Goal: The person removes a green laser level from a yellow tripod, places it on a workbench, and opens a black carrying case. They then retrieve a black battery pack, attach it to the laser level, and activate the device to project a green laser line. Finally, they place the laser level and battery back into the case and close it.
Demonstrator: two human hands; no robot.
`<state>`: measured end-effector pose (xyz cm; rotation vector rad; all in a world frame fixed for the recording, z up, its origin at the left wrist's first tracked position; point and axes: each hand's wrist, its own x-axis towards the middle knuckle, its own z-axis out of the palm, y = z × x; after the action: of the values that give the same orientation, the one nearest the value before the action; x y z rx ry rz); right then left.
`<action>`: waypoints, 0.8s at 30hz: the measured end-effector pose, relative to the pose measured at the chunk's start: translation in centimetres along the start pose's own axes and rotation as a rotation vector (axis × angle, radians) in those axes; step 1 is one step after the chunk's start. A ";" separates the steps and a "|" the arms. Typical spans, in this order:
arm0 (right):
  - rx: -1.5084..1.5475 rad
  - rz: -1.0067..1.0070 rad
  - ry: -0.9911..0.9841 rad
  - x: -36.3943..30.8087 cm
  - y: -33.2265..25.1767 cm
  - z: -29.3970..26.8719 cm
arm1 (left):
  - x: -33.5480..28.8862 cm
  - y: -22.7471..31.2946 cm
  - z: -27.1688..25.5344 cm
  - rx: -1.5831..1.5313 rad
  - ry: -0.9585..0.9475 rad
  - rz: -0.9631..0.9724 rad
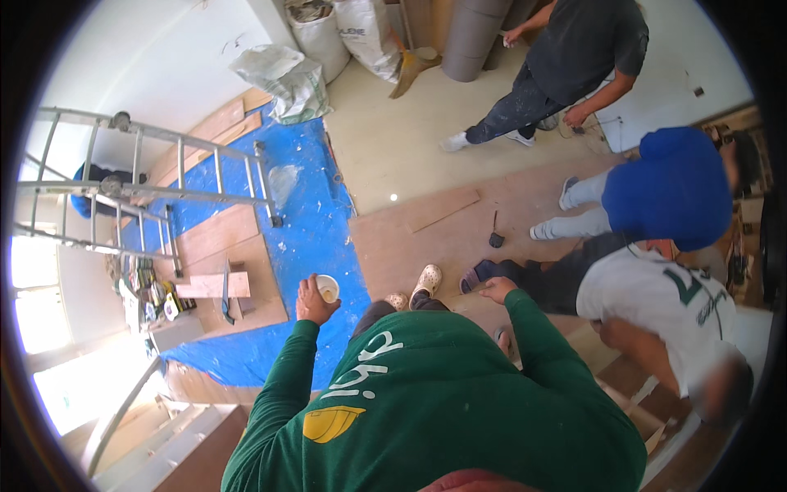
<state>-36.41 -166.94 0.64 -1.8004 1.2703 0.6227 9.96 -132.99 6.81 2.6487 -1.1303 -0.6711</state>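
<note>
My left hand (311, 303) is wrapped round a small white cup (327, 281), its mouth facing up. Pale stuff lies in the bottom of the cup; what it is I cannot make out. Out to the right, my right hand (497, 289) hangs in the air with its fingers loosely extended and nothing visible in them. Beneath the hands are blue plastic sheeting (316, 213) on the left and brown boards (385, 246) on the right. A dark long-handled tool (496, 239) lies on the boards beyond my right hand.
A metal ladder (188, 194) stands at the left near a handsaw (226, 295) on wood pieces. Sacks (316, 41), a broom (412, 70) and grey rolls (475, 37) line the far wall. Several people are nearby, including one in blue (668, 193) and one in white (648, 287).
</note>
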 end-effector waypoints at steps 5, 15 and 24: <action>-0.170 -0.007 -0.029 4.0 -2.3 -7.3 | -2.9 -0.5 -0.8 0.108 0.000 -0.237; -0.152 -0.642 0.400 19.2 -25.9 -24.4 | 2.7 -3.5 1.7 0.146 -0.360 -0.537; -0.194 -0.863 0.125 21.5 -40.9 -28.0 | 21.2 -1.0 -5.7 0.122 -0.212 -0.406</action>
<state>7.71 -195.61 13.00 -2.3266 0.4047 0.1407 26.16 -147.65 4.41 3.0029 -0.6938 -1.0028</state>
